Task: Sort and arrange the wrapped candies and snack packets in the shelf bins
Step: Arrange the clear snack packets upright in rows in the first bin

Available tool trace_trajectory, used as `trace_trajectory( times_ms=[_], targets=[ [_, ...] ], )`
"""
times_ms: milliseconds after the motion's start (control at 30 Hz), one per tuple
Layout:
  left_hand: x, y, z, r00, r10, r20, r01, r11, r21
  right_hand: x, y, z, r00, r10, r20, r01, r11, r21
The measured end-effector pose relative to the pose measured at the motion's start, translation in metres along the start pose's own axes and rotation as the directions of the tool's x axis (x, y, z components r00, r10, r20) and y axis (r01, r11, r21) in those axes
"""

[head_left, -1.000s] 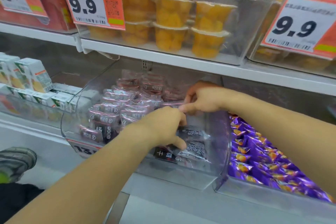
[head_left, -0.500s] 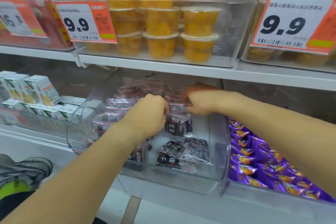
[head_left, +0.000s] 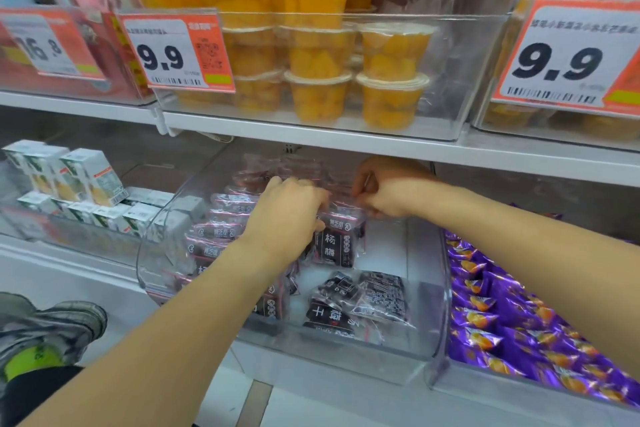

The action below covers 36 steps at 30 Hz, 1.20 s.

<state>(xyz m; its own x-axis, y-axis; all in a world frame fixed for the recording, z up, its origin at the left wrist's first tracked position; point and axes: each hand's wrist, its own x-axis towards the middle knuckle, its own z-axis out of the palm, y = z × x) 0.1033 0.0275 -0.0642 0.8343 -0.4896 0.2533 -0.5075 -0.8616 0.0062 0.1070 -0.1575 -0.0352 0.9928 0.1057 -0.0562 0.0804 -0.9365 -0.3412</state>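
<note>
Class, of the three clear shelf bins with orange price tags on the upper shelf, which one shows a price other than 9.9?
The leftmost upper bin: its tag reads 16.8, and it holds red packaging, not orange cups.

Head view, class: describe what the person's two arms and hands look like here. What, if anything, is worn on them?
Both forearms are bare as far as the frame shows: no sleeves in view. The left hand and right hand wear no gloves. No watch, bracelet or ring is visible on the wrists or fingers that show. Nothing is marked or written on them.

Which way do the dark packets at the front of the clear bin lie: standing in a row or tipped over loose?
Tipped over loose. The front packets lie flat and askew on the clear bin floor.
</note>
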Motion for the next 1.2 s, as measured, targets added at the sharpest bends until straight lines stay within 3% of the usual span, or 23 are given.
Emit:
trace_trajectory(
  times_ms=[100, 167, 300, 367, 467, 533, 633, 800, 933, 1033, 1200],
  targets=[
    [0.006, 0.003, -0.001, 1.0, -0.007, 0.011, 0.007, 0.999, -0.039, -0.003, -0.005, -0.002, 0.997, -0.061, 0.05, 0.062, 0.998, -0.017],
    [0.01, 0.005, 0.0, 0.999, -0.027, 0.036, 0.028, 0.999, -0.039, -0.003, -0.009, -0.003, 0.999, -0.026, 0.048, 0.025, 1.0, 0.008],
    [0.011, 0.002, 0.003, 0.998, -0.031, 0.056, 0.038, 0.991, -0.129, -0.015, -0.016, -0.001, 0.983, -0.106, -0.151, 0.093, 0.991, -0.091],
    [0.01, 0.0, 0.0, 0.996, -0.003, 0.088, 0.017, 0.988, -0.152, -0.029, -0.021, -0.004, 0.977, -0.171, -0.128, 0.168, 0.985, -0.035],
    [0.007, 0.0, -0.003, 0.992, 0.006, 0.124, 0.01, 0.992, -0.126, -0.046, -0.024, -0.013, 0.958, -0.199, 0.206, 0.205, 0.979, -0.008],
    [0.004, 0.002, -0.004, 0.987, -0.004, 0.159, 0.022, 0.994, -0.109, -0.053, -0.025, -0.011, 0.869, -0.105, 0.484, 0.218, 0.958, -0.185],
    [-0.001, 0.004, -0.006, 0.992, 0.005, 0.125, 0.001, 0.999, -0.053, -0.06, -0.026, 0.003, 0.802, -0.014, 0.597, 0.319, 0.855, -0.408],
    [-0.007, 0.005, -0.008, 0.997, 0.042, -0.066, -0.046, 0.997, -0.056, -0.062, -0.026, 0.006, 0.832, -0.141, 0.536, 0.372, 0.859, -0.352],
    [-0.007, 0.007, -0.008, 0.996, -0.042, -0.079, 0.028, 0.984, -0.173, -0.062, -0.023, -0.015, 0.908, -0.244, 0.342, 0.346, 0.895, -0.28],
    [-0.004, 0.009, -0.006, 0.996, -0.088, -0.028, 0.081, 0.977, -0.2, -0.054, -0.019, -0.023, 0.94, -0.247, 0.234, 0.292, 0.939, -0.18],
    [-0.013, -0.003, -0.013, 0.99, 0.016, 0.143, 0.037, 0.932, -0.361, -0.037, -0.018, -0.003, 0.985, -0.168, 0.035, 0.169, 0.985, -0.016]
  ],
)
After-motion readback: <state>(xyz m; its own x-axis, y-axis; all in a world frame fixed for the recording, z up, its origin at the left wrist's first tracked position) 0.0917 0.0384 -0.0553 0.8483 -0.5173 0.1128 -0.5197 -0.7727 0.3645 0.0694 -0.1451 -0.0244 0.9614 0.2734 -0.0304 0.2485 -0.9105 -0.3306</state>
